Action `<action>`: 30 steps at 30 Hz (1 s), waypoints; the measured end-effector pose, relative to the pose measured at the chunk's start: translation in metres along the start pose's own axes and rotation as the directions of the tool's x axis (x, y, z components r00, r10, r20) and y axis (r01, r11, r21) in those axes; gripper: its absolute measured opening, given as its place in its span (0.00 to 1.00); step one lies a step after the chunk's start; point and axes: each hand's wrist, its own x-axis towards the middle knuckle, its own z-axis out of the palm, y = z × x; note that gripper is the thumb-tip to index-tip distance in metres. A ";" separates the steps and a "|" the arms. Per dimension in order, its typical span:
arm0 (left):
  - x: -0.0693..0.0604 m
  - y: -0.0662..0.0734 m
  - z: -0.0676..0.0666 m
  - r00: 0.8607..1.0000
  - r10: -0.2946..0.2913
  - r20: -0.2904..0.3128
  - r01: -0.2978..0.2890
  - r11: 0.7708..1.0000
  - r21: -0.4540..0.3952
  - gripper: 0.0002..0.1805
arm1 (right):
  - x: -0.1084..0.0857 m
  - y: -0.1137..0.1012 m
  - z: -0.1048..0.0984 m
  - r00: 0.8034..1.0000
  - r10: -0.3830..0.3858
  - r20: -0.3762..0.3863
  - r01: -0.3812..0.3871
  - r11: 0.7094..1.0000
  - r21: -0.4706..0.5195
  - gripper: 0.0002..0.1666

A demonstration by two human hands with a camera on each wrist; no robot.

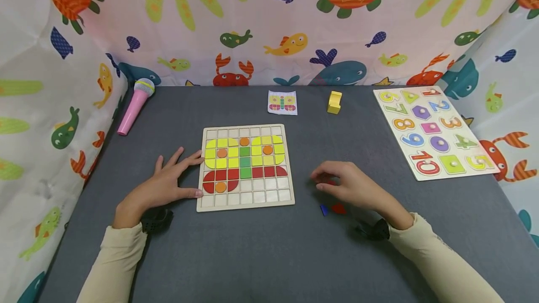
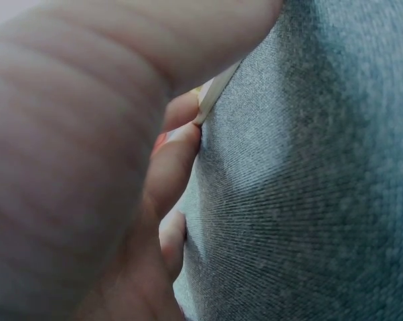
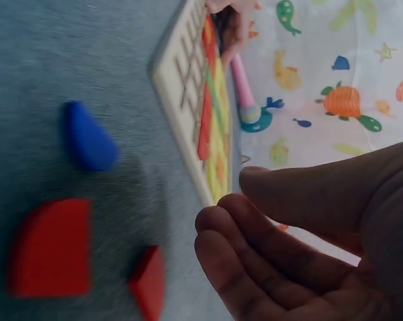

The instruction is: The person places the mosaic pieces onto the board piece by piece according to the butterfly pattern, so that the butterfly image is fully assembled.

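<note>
A square wooden grid board (image 1: pixel 269 196) lies on the table, with yellow, green, red and orange pieces filling much of its upper part. Along its left edge, my left hand (image 1: pixel 162 183) touches the frame with spread fingers and thumb. To the right of the board hovers my right hand (image 1: pixel 351 183), fingers bent and thumb apart from them; no piece shows between them. Below it lie a blue piece (image 3: pixel 91 137), a red quarter-round piece (image 3: pixel 54 251) and another red piece (image 3: pixel 149 284), which the hand partly covers in the head view.
Behind the board are a small picture card (image 1: pixel 282 103) showing a coloured pattern and a yellow block (image 1: pixel 334 102). A pink toy microphone (image 1: pixel 136 106) lies at the back left. At the right is a number-and-shape puzzle board (image 1: pixel 425 141). A printed cloth (image 1: pixel 261 13) surrounds the table (image 1: pixel 252 256).
</note>
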 end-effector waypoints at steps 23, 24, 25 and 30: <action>0.000 0.000 -0.001 1.000 0.017 -0.008 -0.017 1.000 0.006 0.58 | -0.034 0.011 0.013 0.983 -0.077 0.168 0.088 0.995 -0.057 0.18; 0.000 0.000 0.000 1.000 0.017 -0.008 -0.017 1.000 0.007 0.58 | -0.033 0.011 0.013 0.982 -0.081 0.169 0.092 0.994 -0.057 0.18; 0.000 0.000 0.000 1.000 0.018 -0.008 -0.018 1.000 0.006 0.58 | -0.033 0.012 0.013 0.982 -0.085 0.168 0.096 0.994 -0.057 0.17; 0.000 0.001 0.001 1.000 0.013 -0.009 -0.013 1.000 0.008 0.58 | -0.030 0.012 0.016 0.981 -0.116 0.158 0.125 0.991 -0.052 0.15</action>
